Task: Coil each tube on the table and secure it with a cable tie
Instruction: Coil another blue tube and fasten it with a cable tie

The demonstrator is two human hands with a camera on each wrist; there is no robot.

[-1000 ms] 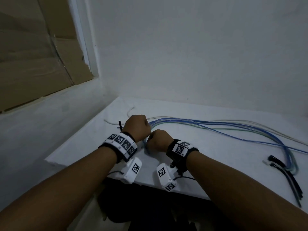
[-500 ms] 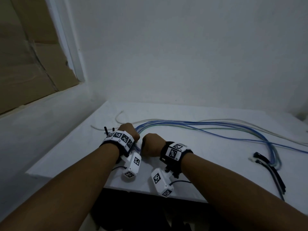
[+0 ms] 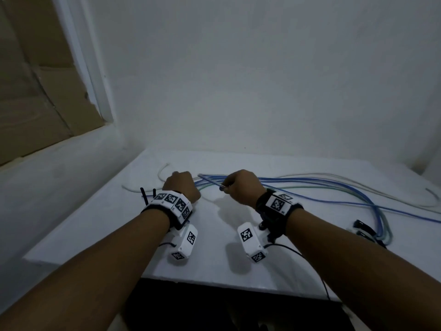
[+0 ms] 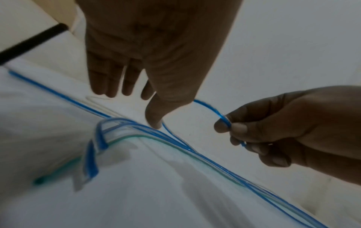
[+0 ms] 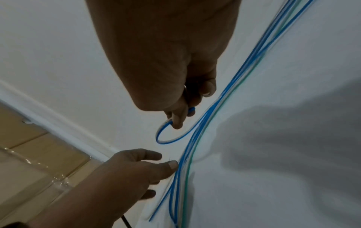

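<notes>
Pinching blue tube [image 4: 210,108] in right hand [image 3: 241,186], left hand [image 3: 182,187] thumb pressing bundle [image 5: 187,169]

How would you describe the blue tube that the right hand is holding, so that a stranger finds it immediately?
On the white table, a bundle of tubes runs along the back. Only the blue tube rises off it, arching in a small loop into the right hand, which pinches its end.
</notes>
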